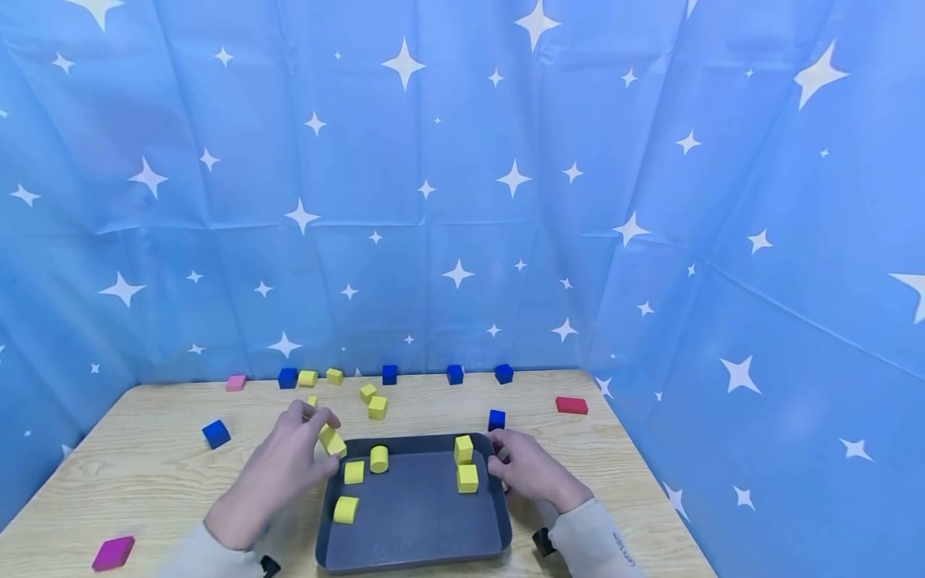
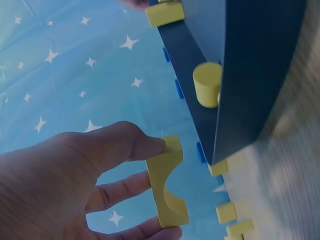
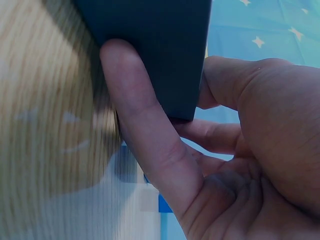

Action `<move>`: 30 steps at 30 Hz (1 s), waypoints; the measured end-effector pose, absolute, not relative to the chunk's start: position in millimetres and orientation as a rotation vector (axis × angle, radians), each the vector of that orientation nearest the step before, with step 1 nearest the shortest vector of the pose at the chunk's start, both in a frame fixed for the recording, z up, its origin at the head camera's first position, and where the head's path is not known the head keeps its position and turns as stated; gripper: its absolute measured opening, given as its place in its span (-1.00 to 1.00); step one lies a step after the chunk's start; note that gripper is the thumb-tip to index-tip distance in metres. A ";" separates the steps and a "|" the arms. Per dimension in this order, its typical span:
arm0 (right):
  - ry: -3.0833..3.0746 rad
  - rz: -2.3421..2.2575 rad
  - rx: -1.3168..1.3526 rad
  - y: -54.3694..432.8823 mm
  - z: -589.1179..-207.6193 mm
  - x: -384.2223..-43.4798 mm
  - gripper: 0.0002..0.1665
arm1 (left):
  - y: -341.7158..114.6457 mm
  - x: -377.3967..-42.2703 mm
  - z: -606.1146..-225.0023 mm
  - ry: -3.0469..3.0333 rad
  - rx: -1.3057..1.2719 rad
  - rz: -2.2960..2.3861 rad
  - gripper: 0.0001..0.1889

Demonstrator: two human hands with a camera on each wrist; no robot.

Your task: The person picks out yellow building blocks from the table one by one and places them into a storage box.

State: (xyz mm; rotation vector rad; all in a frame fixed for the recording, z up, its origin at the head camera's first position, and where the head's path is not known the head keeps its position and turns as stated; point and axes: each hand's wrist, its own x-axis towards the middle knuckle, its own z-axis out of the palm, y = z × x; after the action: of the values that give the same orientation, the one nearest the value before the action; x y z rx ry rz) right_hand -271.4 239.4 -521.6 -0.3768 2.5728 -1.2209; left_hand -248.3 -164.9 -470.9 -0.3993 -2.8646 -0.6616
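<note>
My left hand [image 1: 282, 461] pinches a yellow arch block [image 2: 158, 180] between thumb and fingertips, its curved cutout showing in the left wrist view. It is held at the left rim of a dark grey tray [image 1: 415, 522]. At the tray's far right corner, my right hand [image 1: 535, 472] grips the wall, thumb at the rim and a finger [image 3: 132, 90] along the outside. Inside the tray, a yellow cylinder [image 1: 379, 460] stands near two other yellow blocks, one [image 1: 354, 472] behind the other [image 1: 345, 510]. Two yellow blocks [image 1: 467, 479] sit at the right side.
Behind the tray are yellow blocks [image 1: 377, 408] and several blue cubes [image 1: 389, 375]. Another blue cube [image 1: 496, 419] is near my right hand. Further out lie a red block [image 1: 572, 405], a pink block [image 1: 236, 383], a blue cube [image 1: 216, 433] and a magenta block [image 1: 113, 553]. A starry curtain [image 1: 462, 201] borders the table.
</note>
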 end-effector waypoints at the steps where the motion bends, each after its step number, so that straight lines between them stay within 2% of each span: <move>1: 2.572 -1.218 -0.375 239.1 -521.7 -271.9 -0.57 | -163.2 -246.9 -471.4 -2.867 -0.403 -0.664 -0.54; 16: 2.577 -1.204 -0.358 238.7 -521.7 -272.1 -0.59 | -131.2 -227.5 -473.8 -2.941 -0.466 -0.641 -0.51; 30: 2.566 -1.209 -0.365 239.1 -523.2 -273.5 -0.59 | -125.5 -220.0 -486.3 -2.883 -0.868 -0.643 -0.53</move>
State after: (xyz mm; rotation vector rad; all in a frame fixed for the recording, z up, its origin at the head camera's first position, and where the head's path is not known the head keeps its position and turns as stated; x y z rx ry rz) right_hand -273.5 239.1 -523.2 -0.3647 2.5661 -1.2090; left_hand -220.0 -125.5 -486.3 -0.8682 -2.8833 -0.6433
